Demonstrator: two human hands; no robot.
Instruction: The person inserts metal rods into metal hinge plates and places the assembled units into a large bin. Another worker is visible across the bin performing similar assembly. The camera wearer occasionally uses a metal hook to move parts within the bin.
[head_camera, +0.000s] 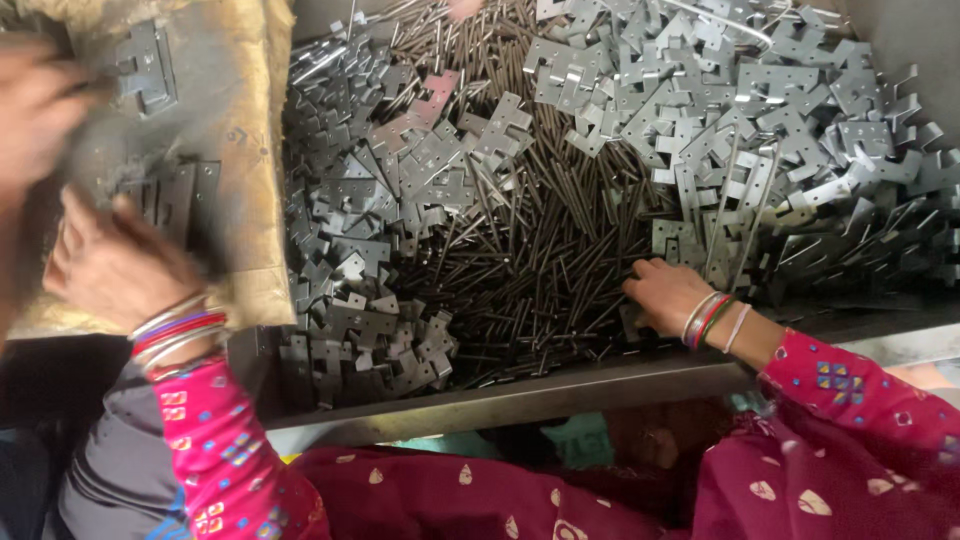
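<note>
The right hand (668, 296) lies palm down in the metal tray (520, 395), near its front edge, with the fingers spread and curled into the dark heap of thin metal pins (540, 250); whether it has closed on any of them cannot be told, since the fingertips are sunk among the pins. Bangles ring its wrist above a pink patterned sleeve. The left hand (115, 265) is outside the tray, off its left edge, resting on a brown sack-like sheet (245, 120), fingers bent around the lower end of a small stack of grey hinge plates (180, 200) that stand together on the sheet. Another blurred hand (35, 115) shows at the far left beside a single hinge plate (145, 65) lying at the top of the sheet.

Within the tray, the pins fill the middle from front to back. Loose grey hinge plates (370, 270) are piled along the left side, touching the pins, and a larger, brighter pile of hinge plates (760, 110) fills the back right corner.
</note>
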